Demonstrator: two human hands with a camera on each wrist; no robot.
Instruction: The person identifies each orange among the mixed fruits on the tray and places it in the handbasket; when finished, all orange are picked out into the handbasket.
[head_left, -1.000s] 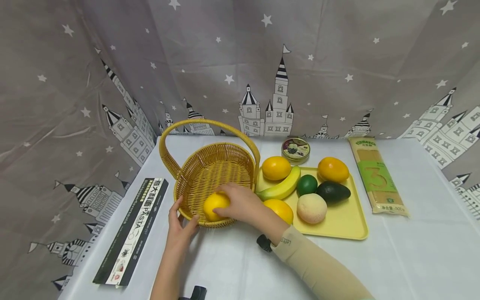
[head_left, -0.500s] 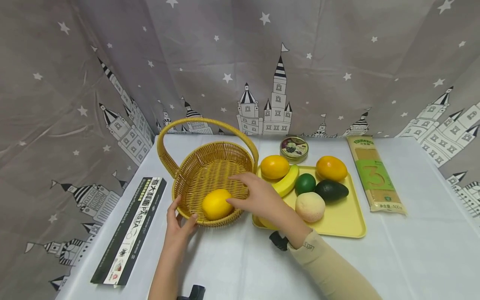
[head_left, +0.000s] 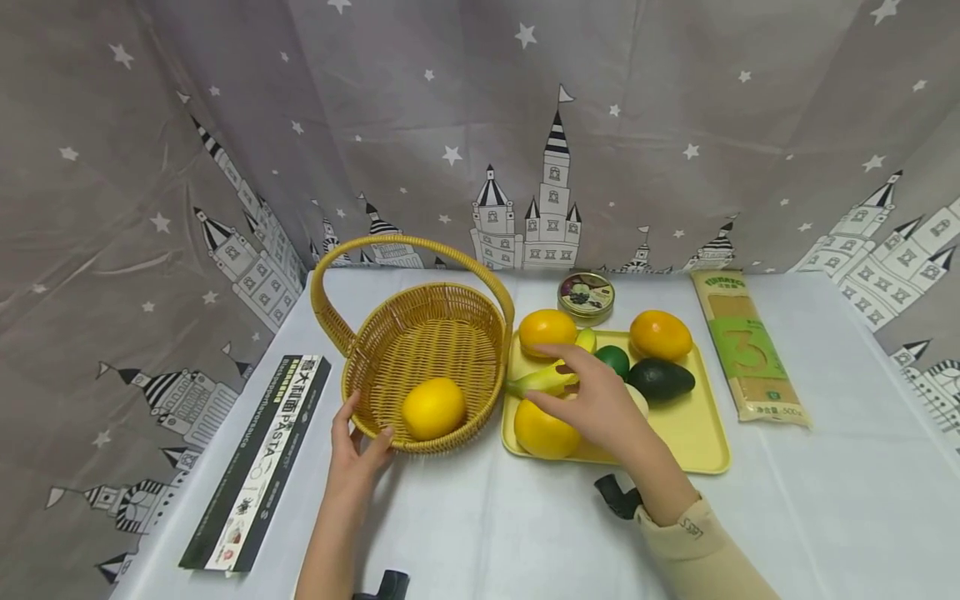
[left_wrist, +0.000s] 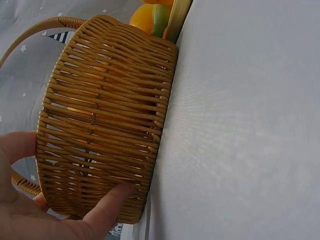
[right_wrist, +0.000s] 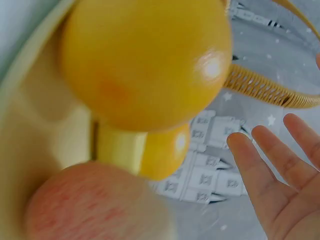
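A yellow, mango-like fruit (head_left: 434, 408) lies in the front of the handled wicker basket (head_left: 420, 304). My left hand (head_left: 356, 458) holds this basket at its front left, fingers and thumb against the rim and the woven outer wall (left_wrist: 100, 120). Over the yellow tray (head_left: 697, 446) hovers my right hand (head_left: 600, 400), fingers spread, holding nothing. Just below it in the head view is another yellow fruit (head_left: 546, 429), large in the right wrist view (right_wrist: 150, 60). A banana (head_left: 543, 382) is partly hidden behind the right hand, as is a peach (head_left: 638, 400).
Also on the tray are an orange-yellow fruit (head_left: 547, 332), a mango-like fruit (head_left: 660, 335), a green fruit (head_left: 613, 360) and an avocado (head_left: 661, 380). A round tin (head_left: 586, 296) stands behind it. Pasta packs lie left (head_left: 255, 462) and right (head_left: 750, 350).
My right hand has let go of the yellow fruit in the basket and moved right, out over the tray. The left hand has stayed at the basket.
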